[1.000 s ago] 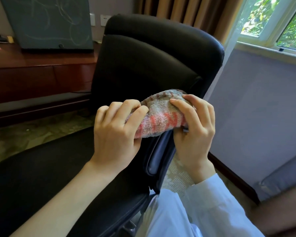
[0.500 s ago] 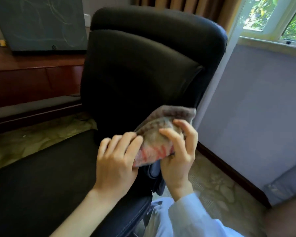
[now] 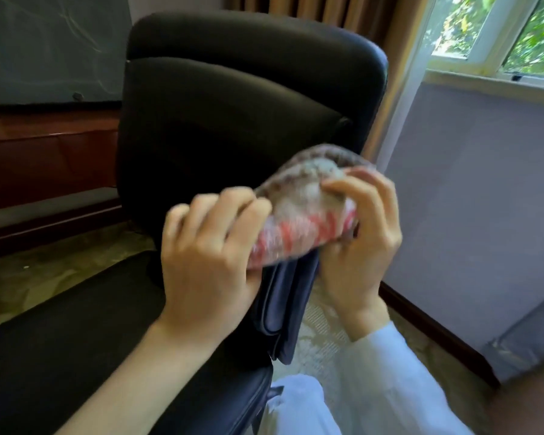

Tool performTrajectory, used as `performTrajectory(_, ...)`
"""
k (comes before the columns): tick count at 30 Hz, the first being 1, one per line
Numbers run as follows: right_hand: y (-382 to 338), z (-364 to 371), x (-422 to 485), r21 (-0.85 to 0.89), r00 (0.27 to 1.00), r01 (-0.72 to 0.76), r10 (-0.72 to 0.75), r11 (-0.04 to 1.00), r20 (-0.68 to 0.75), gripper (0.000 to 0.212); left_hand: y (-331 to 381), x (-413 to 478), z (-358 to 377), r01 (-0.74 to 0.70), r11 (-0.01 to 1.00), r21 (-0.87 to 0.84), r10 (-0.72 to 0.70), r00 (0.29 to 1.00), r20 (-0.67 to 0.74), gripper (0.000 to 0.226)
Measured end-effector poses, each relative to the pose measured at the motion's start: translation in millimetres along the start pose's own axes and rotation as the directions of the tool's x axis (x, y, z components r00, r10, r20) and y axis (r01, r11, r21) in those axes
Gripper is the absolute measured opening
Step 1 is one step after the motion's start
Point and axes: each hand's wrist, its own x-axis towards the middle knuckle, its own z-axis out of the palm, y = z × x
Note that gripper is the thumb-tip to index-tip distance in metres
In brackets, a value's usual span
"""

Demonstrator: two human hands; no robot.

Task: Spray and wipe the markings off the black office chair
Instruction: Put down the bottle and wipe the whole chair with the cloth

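The black office chair (image 3: 233, 98) fills the middle of the view, its backrest upright and its seat running to the lower left. A grey towel with red stripes (image 3: 308, 211) is draped over the chair's right armrest (image 3: 283, 302). My left hand (image 3: 208, 262) grips the towel's left side with curled fingers. My right hand (image 3: 361, 237) grips its right side, thumb and fingertips on the cloth. The picture is blurred by motion. No markings or spray bottle can be made out.
A dark wooden desk (image 3: 44, 152) with a dark board (image 3: 54, 45) on it stands behind the chair at left. Brown curtains (image 3: 343, 11) and a window (image 3: 496, 32) are at upper right above a lilac wall (image 3: 484, 199). Patterned floor (image 3: 44, 271) lies around the chair.
Both hands and the towel moved down the armrest half a second ago and have come back up along it. The view has shifted as my head moved.
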Motion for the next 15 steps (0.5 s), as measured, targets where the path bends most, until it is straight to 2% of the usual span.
performTrajectory(4,-6.3,4.3,24.9,-0.030,0.998,-0.057,0.056,0.998,-0.021,0.034,-1.4,31.0,-4.0,0.031,0.999,0.014,-0.030,0.998,-0.060,0.032)
performTrajectory(7,-0.5,0.4,-15.5,-0.053,0.987,-0.161,0.161,0.985,-0.002,0.040,-5.4,-1.8,7.3,0.009,1.000,0.024,-0.010,0.999,0.033,0.040)
performTrajectory(11,15.6,-1.8,-66.7,-0.204,0.952,-0.286,0.301,0.936,0.047,0.042,-8.9,-50.8,25.5,-0.011,1.000,-0.019,0.014,0.985,0.171,0.040)
performTrajectory(15,17.3,-2.7,-63.4,-0.154,0.934,-0.332,0.347,0.931,0.086,0.039,-4.5,-49.3,27.6,-0.004,0.999,-0.036,0.011,0.982,0.191,0.038)
